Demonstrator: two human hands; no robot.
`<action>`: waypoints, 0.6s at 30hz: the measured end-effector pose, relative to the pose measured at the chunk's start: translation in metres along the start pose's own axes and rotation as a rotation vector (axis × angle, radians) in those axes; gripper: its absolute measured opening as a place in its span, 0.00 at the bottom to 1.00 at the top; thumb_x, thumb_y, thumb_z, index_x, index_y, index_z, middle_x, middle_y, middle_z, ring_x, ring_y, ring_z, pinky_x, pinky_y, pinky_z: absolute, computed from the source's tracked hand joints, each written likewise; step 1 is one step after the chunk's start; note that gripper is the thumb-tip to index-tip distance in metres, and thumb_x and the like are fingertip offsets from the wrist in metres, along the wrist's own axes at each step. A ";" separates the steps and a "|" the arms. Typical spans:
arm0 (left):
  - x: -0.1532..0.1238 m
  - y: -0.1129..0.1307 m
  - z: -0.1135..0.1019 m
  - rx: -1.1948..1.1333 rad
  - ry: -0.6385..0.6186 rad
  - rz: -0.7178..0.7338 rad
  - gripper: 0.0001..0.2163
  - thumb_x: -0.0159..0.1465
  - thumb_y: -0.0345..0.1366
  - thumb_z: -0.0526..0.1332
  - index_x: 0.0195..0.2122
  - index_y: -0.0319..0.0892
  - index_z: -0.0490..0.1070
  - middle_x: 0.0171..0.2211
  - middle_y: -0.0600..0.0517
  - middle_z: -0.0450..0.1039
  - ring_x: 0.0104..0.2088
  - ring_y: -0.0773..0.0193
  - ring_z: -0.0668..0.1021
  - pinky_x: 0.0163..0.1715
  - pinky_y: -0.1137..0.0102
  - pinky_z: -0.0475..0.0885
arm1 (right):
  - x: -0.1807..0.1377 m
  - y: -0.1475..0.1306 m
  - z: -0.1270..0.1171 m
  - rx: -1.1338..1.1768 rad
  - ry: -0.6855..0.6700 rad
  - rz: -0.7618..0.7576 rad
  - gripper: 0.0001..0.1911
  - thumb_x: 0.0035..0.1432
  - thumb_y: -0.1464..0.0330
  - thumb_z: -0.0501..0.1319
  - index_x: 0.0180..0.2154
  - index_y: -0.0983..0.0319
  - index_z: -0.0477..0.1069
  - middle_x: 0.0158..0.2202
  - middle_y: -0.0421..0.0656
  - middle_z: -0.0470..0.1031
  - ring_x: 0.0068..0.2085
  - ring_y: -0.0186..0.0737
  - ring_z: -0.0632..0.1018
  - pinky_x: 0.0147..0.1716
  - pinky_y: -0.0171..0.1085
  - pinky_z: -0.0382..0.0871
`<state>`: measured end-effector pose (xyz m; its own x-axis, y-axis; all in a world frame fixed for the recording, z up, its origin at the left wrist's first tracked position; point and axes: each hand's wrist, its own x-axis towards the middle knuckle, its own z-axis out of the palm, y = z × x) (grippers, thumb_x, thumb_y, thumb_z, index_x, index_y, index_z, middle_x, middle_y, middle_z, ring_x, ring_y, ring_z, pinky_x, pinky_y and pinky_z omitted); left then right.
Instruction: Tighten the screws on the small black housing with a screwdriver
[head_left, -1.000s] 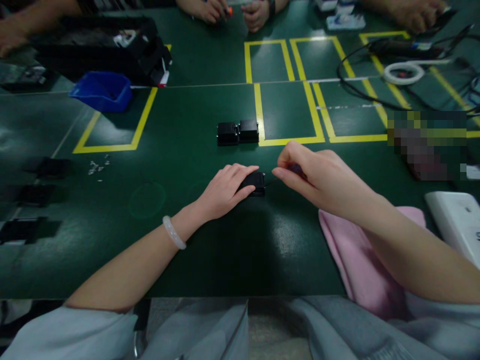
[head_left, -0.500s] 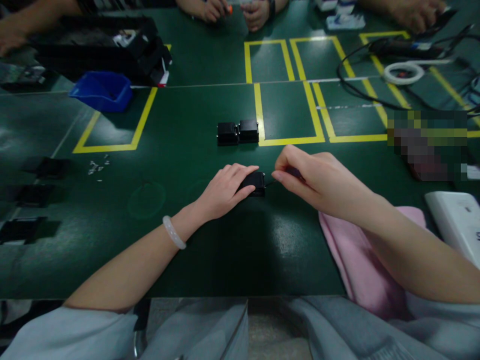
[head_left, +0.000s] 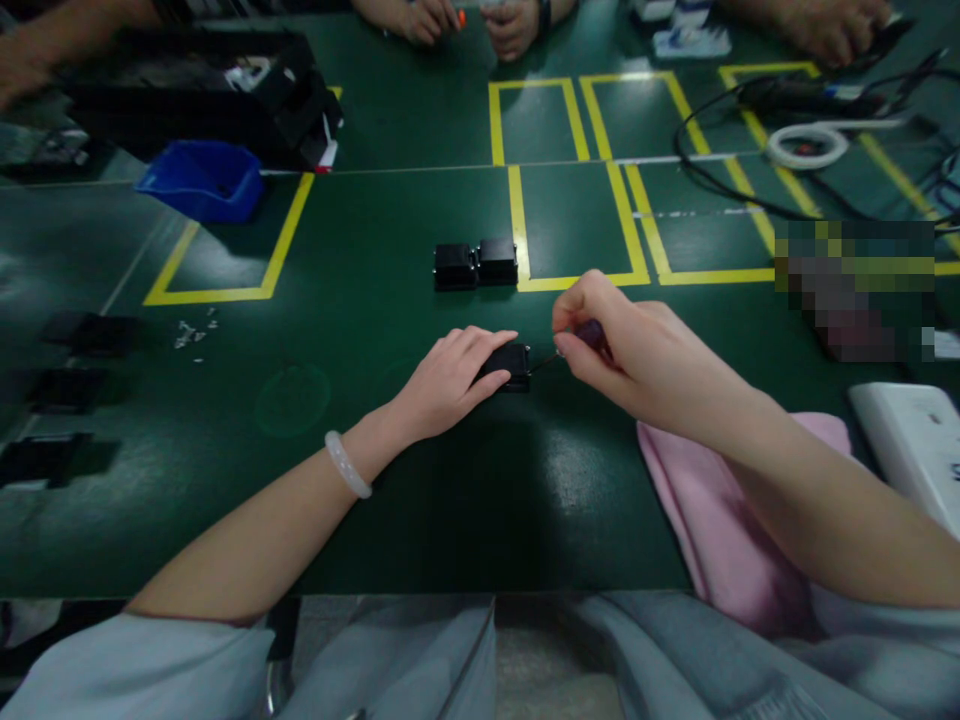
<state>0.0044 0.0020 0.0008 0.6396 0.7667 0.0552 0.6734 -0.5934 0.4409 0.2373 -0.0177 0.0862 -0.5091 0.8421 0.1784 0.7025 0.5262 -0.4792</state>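
On the green table, my left hand (head_left: 450,382) is closed on a small black box-shaped part (head_left: 513,367), its thumb on the near side and fingers over the far side. My right hand (head_left: 626,335) grips a screwdriver (head_left: 590,334) by its dark handle. The thin shaft points left and down, and its tip meets the right end of the part near a small shiny screw. Two similar black boxes (head_left: 475,264) sit side by side just beyond my hands.
Loose screws (head_left: 193,333) lie to the left, near several black parts (head_left: 66,390). Beyond them are a blue bin (head_left: 204,182) and black trays (head_left: 202,100). On the right are a pink cloth (head_left: 712,510), a white device (head_left: 911,440) and cables (head_left: 697,170). Other people's hands (head_left: 510,28) are across the table.
The fingers of my right hand have shifted and lifted slightly on the screwdriver, so more of its handle shows. My left hand and the black part stay in place.
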 end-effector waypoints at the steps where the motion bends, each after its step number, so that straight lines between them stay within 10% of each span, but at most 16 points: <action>1: 0.000 0.000 0.000 0.000 -0.002 -0.002 0.24 0.73 0.48 0.46 0.64 0.42 0.58 0.54 0.44 0.67 0.50 0.53 0.69 0.52 0.59 0.64 | 0.000 0.000 0.000 -0.002 0.000 0.005 0.05 0.62 0.69 0.53 0.42 0.59 0.61 0.29 0.37 0.69 0.26 0.31 0.69 0.27 0.33 0.56; 18: -0.001 0.001 -0.001 -0.006 -0.006 -0.001 0.23 0.73 0.48 0.45 0.65 0.42 0.58 0.54 0.45 0.67 0.50 0.54 0.69 0.52 0.60 0.64 | 0.000 -0.002 -0.003 -0.050 -0.027 0.015 0.05 0.65 0.66 0.52 0.40 0.60 0.62 0.27 0.36 0.68 0.25 0.32 0.68 0.27 0.33 0.55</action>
<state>0.0041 0.0015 0.0018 0.6414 0.7656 0.0492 0.6718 -0.5914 0.4460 0.2371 -0.0186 0.0897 -0.5109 0.8469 0.1475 0.7338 0.5191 -0.4382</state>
